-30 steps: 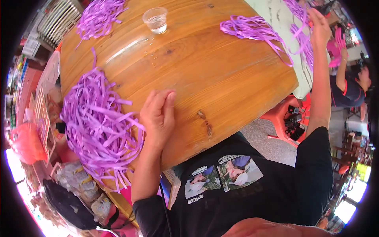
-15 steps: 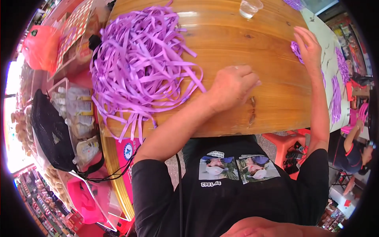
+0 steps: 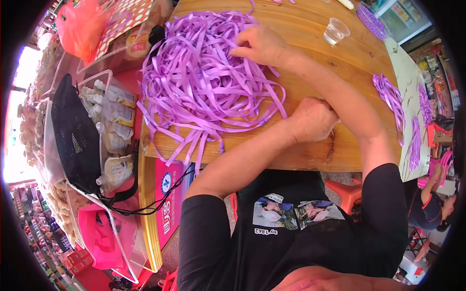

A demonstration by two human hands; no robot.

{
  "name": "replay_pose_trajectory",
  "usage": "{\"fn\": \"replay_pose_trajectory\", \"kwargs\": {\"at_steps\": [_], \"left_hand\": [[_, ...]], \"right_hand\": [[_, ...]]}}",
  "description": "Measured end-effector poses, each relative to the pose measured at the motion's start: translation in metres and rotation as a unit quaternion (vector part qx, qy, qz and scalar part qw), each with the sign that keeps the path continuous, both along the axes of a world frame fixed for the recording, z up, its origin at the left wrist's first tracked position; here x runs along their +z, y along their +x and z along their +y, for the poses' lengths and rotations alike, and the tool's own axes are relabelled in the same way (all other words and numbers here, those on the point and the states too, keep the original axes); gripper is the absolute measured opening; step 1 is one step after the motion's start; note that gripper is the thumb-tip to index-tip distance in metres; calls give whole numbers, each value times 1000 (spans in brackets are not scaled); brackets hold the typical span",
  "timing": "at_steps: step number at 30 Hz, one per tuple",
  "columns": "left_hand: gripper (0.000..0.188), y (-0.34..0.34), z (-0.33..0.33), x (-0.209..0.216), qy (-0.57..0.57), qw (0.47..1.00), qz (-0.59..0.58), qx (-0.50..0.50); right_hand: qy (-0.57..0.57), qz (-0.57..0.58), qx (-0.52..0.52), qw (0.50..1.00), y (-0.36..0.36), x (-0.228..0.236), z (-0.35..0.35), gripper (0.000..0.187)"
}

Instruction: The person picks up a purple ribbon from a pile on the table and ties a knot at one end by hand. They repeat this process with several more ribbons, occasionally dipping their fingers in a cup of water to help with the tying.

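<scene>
While your left hand [image 3: 314,121] stays clenched, your right hand [image 3: 259,44] overlaps the purple ribbon pile [image 3: 199,87], its grasp indeterminable

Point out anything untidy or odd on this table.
The big heap of purple ribbons on the left of the wooden table looks messy: strands loop and cross loosely, some seemingly past the near edge, unlike the neater purple bundle at right.

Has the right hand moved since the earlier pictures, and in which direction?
Yes. Against the wooden table, the right hand has moved left, from near the table's right edge to the large pile of purple ribbons.
</scene>
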State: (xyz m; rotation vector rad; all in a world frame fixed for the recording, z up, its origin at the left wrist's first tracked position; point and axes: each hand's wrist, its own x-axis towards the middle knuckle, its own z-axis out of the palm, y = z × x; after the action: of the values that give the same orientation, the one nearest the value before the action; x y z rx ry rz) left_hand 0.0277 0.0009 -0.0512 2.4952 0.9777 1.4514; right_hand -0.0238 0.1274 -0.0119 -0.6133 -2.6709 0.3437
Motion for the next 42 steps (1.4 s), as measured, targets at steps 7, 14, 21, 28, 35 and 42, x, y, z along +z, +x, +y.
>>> {"fn": "replay_pose_trajectory", "kwargs": {"at_steps": [7,14,21,28,35,42], "left_hand": [[11,-1,-6,2,-54,997,37,-47],[9,-4,-7,12,1,999,-3,-46],[29,-15,2,34,117,984,-129,45],[36,-23,9,45,158,968,-145,130],[13,-3,-11,27,67,992,-103,-9],[4,-34,12,42,46,974,-90,204]], "right_hand": [[-120,105,-36,987,32,31,-3,20],[-167,194,-77,964,78,47,-10,19],[-248,232,-89,937,146,74,-34,16],[-327,169,-123,922,219,73,-103,14],[-274,184,-213,920,284,76,-124,13],[-258,208,-295,896,336,79,-128,13]]}}
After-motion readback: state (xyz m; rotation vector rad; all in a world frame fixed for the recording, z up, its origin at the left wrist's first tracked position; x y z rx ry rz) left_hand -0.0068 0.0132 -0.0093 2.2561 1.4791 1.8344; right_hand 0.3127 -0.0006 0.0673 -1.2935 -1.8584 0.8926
